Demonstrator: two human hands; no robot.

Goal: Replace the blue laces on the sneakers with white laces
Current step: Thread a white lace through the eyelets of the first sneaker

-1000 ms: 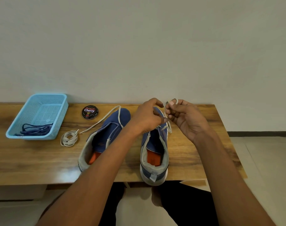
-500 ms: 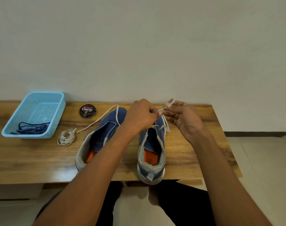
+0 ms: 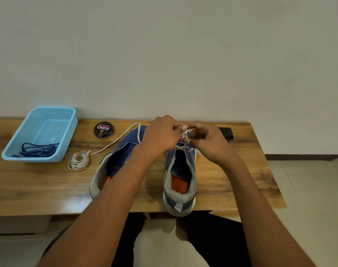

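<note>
Both hands have closed in together since a second ago: the left hand (image 3: 161,134) and right hand (image 3: 206,140) now pinch the white lace (image 3: 185,134) just above the right sneaker (image 3: 180,170), centre frame, probably tightening a crossing. The lace is thin and off-white; the blue laces (image 3: 39,150) lie in the basket (image 3: 18,149), left.

We cannot see the toe of the right sneaker (image 3: 180,176), which lies under the left hand (image 3: 160,134) and right hand (image 3: 206,140); how their fingers pinch the white lace (image 3: 185,136) is blurred. The left forearm (image 3: 114,189) covers part of the left sneaker (image 3: 114,162). A black object (image 3: 226,132) far right is half hidden. Small print on the Cherry tin (image 3: 104,130) is unreadable.
</note>
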